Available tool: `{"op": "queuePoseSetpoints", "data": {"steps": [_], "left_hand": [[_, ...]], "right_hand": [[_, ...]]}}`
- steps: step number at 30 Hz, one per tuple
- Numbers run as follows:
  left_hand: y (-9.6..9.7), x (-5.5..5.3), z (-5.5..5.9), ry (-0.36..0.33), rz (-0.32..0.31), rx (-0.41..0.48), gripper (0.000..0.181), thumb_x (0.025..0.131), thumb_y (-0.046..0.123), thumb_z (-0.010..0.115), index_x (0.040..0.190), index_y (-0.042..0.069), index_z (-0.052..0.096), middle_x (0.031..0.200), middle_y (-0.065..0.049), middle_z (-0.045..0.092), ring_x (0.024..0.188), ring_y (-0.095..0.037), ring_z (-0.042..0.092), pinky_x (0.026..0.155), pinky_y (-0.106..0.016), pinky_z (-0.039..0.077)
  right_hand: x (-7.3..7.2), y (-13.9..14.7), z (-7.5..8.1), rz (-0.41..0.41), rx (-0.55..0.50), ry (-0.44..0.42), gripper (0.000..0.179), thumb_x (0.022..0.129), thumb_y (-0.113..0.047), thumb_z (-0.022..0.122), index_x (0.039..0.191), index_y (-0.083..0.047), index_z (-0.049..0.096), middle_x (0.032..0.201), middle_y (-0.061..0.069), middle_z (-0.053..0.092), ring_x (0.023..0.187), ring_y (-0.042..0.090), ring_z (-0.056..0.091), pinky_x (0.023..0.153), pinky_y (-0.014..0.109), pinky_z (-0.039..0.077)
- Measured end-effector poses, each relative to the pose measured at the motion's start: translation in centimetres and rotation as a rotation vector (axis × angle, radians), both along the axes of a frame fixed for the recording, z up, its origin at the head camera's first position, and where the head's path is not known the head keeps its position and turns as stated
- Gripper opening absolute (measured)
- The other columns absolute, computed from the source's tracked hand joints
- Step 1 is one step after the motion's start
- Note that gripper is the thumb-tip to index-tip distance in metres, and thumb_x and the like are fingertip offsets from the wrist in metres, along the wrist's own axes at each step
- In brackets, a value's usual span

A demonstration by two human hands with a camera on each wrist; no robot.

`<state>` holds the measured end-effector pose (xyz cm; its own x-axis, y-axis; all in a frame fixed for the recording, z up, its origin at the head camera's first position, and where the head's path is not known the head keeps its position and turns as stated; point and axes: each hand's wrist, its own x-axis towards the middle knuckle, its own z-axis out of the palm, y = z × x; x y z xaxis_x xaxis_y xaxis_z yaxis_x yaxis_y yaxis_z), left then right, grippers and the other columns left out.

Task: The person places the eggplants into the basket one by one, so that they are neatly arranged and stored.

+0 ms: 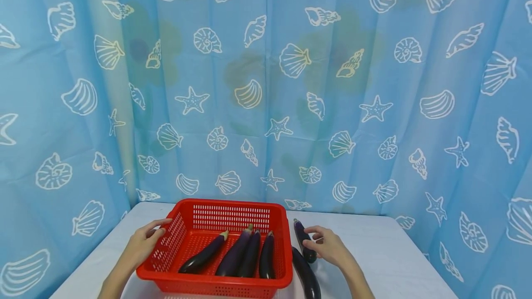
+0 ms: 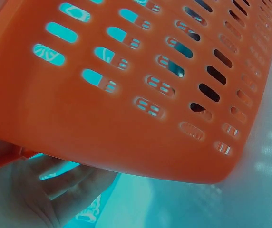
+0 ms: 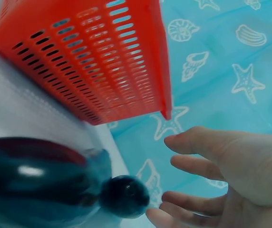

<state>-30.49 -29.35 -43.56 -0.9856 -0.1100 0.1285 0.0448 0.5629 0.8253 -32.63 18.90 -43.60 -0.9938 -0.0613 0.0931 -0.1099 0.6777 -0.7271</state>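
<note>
A red plastic basket (image 1: 216, 281) with slotted walls holds several dark purple eggplants (image 1: 237, 253). My left hand (image 1: 144, 242) is at the basket's left rim, its fingers extended; in the left wrist view the basket's wall hides part of them. To the right of the basket, my right hand (image 1: 328, 246) hovers beside an eggplant (image 1: 298, 230), with thumb and fingers spread and loosely bent. Nothing is held in it, as the right wrist view shows. Another eggplant (image 1: 306, 275) lies nearer, close to the basket's right wall.
A white cloth covers the table (image 1: 374, 257), which extends right of my right hand. Behind and on both sides hangs a blue curtain (image 1: 266, 151) printed with white shells and starfish.
</note>
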Motion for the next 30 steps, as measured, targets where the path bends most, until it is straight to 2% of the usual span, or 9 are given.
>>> {"op": "queuePoseSetpoints", "data": {"steps": [5, 12, 23, 30], "left_hand": [[0.0, 0.0, 0.0, 0.002, 0.0, 0.0, 0.043, 0.101, 0.021, 0.05, 0.142, 0.01, 0.05, 0.135, -0.03, 0.054, 0.095, -0.025, 0.069, 0.071, -0.039, 0.062], [0.0, -0.1, 0.0, 0.004, -0.001, -0.006, 0.043, 0.101, 0.021, 0.049, 0.142, 0.01, 0.05, 0.137, -0.03, 0.053, 0.097, -0.027, 0.068, 0.072, -0.04, 0.062], [0.0, 0.1, 0.1, -0.003, -0.001, -0.001, 0.043, 0.101, 0.02, 0.049, 0.142, 0.009, 0.05, 0.135, -0.031, 0.054, 0.094, -0.025, 0.069, 0.07, -0.04, 0.062], [0.1, 0.1, 0.1, 0.0, -0.001, -0.01, 0.043, 0.1, 0.021, 0.049, 0.142, 0.01, 0.05, 0.136, -0.031, 0.054, 0.096, -0.027, 0.069, 0.071, -0.04, 0.062]], "right_hand": [[-0.6, 0.2, -0.9, -0.026, 0.035, 0.024, 0.038, 0.086, -0.023, 0.074, 0.12, -0.008, 0.066, 0.112, 0.02, 0.065, 0.089, 0.022, 0.065, 0.064, 0.035, 0.06], [-1.0, 0.2, -2.1, -0.017, 0.051, 0.041, 0.042, 0.085, -0.022, 0.075, 0.123, -0.009, 0.064, 0.112, 0.022, 0.065, 0.087, 0.024, 0.063, 0.066, 0.038, 0.06], [-0.8, -0.5, -2.6, -0.02, 0.055, -0.031, 0.041, 0.088, -0.029, 0.071, 0.124, -0.011, 0.064, 0.11, 0.021, 0.065, 0.078, 0.02, 0.062, 0.065, 0.037, 0.06], [-0.8, -0.6, -3.0, -0.018, 0.058, -0.099, 0.042, 0.089, -0.035, 0.069, 0.125, -0.013, 0.064, 0.099, 0.014, 0.065, 0.069, 0.018, 0.059, 0.058, 0.031, 0.056]]}}
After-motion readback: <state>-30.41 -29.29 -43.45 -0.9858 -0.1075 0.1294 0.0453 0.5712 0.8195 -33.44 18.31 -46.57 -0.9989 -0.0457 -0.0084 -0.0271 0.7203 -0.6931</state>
